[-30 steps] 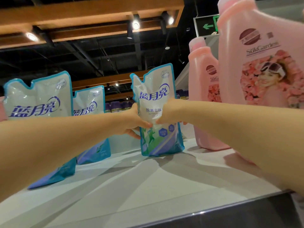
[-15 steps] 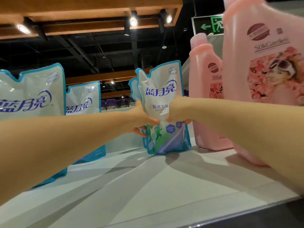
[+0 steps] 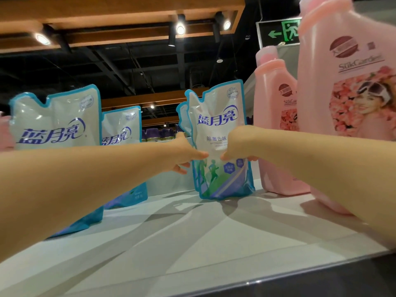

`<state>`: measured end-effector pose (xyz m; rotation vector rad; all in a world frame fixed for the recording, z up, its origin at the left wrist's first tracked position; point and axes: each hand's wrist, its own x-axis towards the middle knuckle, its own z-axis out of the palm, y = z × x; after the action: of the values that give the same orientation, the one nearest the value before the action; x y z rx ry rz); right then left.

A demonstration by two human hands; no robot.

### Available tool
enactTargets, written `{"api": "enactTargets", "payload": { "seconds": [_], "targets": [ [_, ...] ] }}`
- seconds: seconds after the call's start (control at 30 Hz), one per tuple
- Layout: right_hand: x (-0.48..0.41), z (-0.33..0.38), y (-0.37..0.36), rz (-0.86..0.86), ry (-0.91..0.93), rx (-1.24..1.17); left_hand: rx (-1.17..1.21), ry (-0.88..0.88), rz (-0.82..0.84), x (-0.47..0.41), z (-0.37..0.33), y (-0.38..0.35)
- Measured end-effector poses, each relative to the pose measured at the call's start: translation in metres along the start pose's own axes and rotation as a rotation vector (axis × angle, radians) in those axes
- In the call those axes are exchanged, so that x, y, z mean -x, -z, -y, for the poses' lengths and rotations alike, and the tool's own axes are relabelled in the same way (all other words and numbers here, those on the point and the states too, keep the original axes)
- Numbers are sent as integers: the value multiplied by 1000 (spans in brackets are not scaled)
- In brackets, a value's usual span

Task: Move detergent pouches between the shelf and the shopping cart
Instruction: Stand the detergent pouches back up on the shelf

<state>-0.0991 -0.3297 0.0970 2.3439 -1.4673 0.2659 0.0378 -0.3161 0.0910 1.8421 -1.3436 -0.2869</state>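
Both arms reach in from the lower corners over the white shelf [image 3: 192, 232]. At mid-frame, the left hand [image 3: 184, 153] and right hand [image 3: 240, 144] hold the centre pouch [image 3: 216, 116] at its waist, fingers [image 3: 182, 169] clamped on its sides. It is probably soft, slick and bottom-heavy, so support the base. There are 4 pouches: 1 rear pouch [image 3: 182, 116] behind it, a near-left pouch [image 3: 53, 121] and a far-left pouch [image 3: 122, 127]. There are 2 pink bottles [image 3: 276, 125] at right.

Both yr arms stretch fwd across mid-frame; L hand [image 3: 184, 153] & R hand [image 3: 237, 144] pinch the pouch [image 3: 216, 125], thumb tips close, center frame.
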Motion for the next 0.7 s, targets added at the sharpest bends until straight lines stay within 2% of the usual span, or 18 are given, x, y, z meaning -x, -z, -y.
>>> {"api": "enactTargets", "payload": {
  "seconds": [0.17,0.23,0.37,0.5,0.6,0.7],
  "targets": [
    [13,7,11,-125,-27,109,-76,-55,-82,25,10,50],
    [13,15,18,-153,-13,83,-76,-94,-89,39,15,68],
    [18,42,26,-57,197,21,-52,-269,-138,69,22,101],
    [33,82,26,-56,436,177,-201,-388,-307,89,42,131],
    [37,117,25,-4,546,24,-248,-325,-448,102,67,156],
    [36,151,28,-17,544,-91,-225,-221,-492,113,96,174]
  ]
}}
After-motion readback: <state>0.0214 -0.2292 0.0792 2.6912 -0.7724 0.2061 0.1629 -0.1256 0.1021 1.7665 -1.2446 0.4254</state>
